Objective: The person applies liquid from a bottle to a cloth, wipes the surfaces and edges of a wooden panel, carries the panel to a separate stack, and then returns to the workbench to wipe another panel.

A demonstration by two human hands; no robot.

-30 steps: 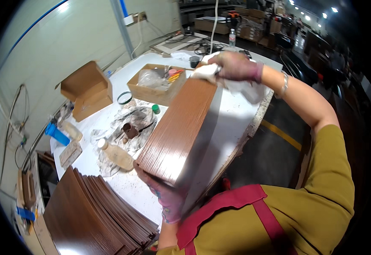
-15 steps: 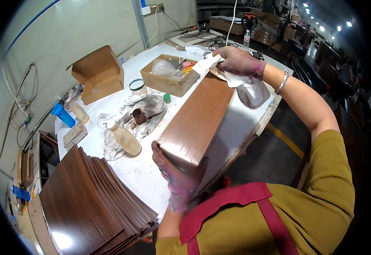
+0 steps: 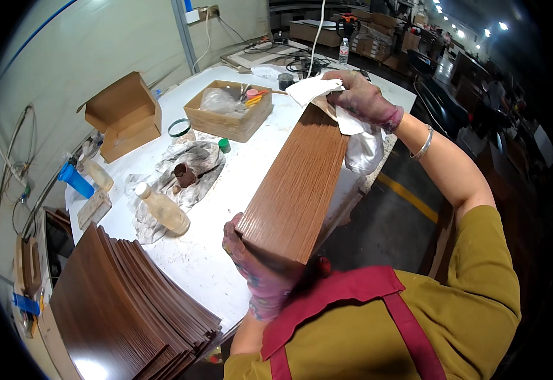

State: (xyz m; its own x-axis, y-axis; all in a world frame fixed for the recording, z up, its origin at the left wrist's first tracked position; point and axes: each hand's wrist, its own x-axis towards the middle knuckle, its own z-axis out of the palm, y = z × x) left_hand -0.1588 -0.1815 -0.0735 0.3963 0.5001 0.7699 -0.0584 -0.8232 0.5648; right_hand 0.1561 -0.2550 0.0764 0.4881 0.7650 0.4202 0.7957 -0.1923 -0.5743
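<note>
The brown wood-grain panel [image 3: 292, 190] is located over the right-hand portion of the white table [image 3: 210, 256]. Its long axis runs diagonally: the near end faces the person at lower left, and the far end points away, toward upper right. The grain lies parallel to this axis, and the broad grained face is turned up. Whether the underside contacts the table cannot be determined.

The gloved left hand [image 3: 262, 278] grasps the near end, with fingers at the left corner and the palm below the end edge. The gloved right hand [image 3: 366, 101] is clenched on a white cloth [image 3: 364, 153], which covers the far end and hangs over the right edge.

A stack of brown panels [image 3: 115, 307] is positioned at lower left. A capped plastic bottle [image 3: 167, 212] lies left of the panel, on a stained rag [image 3: 210, 166].
</note>
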